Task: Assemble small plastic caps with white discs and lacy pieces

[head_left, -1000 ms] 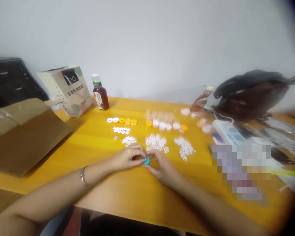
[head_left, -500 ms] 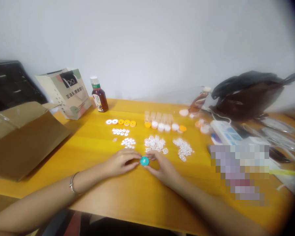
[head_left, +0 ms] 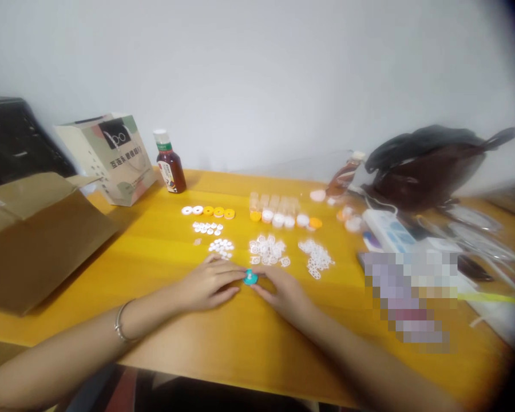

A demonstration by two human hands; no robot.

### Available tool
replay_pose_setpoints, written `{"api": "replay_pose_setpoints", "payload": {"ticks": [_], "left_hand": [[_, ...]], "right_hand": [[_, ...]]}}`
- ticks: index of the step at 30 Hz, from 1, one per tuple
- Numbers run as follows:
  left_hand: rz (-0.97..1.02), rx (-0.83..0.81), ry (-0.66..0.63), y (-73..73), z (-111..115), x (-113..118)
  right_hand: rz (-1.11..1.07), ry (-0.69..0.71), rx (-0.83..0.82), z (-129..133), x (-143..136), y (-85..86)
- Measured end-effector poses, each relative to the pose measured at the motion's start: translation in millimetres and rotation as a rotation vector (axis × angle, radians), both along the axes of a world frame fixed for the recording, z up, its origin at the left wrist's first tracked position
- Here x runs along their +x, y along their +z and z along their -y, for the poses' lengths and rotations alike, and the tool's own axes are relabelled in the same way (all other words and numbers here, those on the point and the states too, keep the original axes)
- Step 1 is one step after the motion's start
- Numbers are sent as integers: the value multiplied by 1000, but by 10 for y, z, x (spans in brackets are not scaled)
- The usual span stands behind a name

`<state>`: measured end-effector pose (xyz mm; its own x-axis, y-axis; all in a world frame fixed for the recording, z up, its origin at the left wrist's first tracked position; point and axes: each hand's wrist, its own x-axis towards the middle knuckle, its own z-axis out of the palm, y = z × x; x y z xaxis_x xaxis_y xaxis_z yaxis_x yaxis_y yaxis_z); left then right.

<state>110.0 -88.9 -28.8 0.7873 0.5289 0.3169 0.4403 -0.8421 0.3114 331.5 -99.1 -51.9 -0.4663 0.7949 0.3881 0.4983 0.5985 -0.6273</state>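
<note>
Left hand: the left hand rests on the yellow surface, fingertips touching the left side of the teal disc; a metal bracelet sits on that wrist
Right hand: the right hand lies palm down opposite, its fingers meeting the disc from the right, so both hands pinch the one piece between them
Teal disc: small and round, with a pale spot in its middle, low over the surface at the near middle; whether it rests on the wood I cannot tell
Just behind the hands: heaps of small white rings and a second heap to the right
Further back: a row of white and yellow discs, then clear vials with white and orange caps
Left: an open cardboard box, a paper bag and a bottle of dark drink near the wall
Right: a dark bag, a white power strip and a blurred patch near the edge
</note>
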Motion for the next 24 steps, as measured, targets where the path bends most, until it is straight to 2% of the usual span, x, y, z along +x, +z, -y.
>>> {"api": "replay_pose_setpoints", "payload": {"ticks": [6,24], "left_hand": [[-6,18,-4,-15,0,-18],[-19,94,-8,-30,-8,-10]], "right_hand": [[-20,16,57,5,3,-8],[3,36,88,-9,15,-11]]}}
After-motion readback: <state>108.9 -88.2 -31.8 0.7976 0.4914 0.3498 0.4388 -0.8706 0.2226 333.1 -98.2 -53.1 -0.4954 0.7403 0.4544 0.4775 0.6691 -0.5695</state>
